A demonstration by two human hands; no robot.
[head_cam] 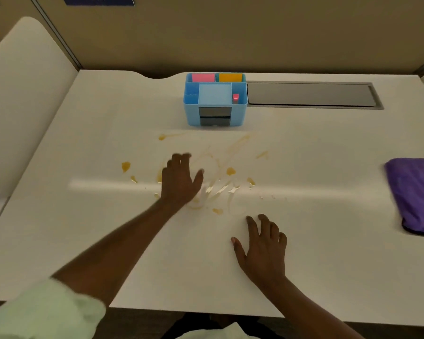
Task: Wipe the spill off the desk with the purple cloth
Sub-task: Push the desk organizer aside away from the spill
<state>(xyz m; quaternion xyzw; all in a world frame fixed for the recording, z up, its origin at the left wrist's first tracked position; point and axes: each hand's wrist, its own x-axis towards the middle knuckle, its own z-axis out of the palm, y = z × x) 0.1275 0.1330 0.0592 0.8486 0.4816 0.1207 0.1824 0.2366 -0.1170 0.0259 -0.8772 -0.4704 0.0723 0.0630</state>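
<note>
An amber spill point(230, 171) of drops and smears lies across the middle of the white desk point(83, 228). The purple cloth point(416, 194) lies folded at the desk's right edge, partly cut off by the frame, with neither hand touching it. My left hand point(180, 179) is spread flat over the left part of the spill, fingers apart, holding nothing. My right hand point(263, 248) rests open on the desk just in front of the spill, well left of the cloth.
A blue desk organizer point(216, 99) with pink and orange notes stands behind the spill. A grey recessed cable tray lid point(311, 94) lies to its right. Partition walls close off the back and left sides. The desk's front edge runs near my body.
</note>
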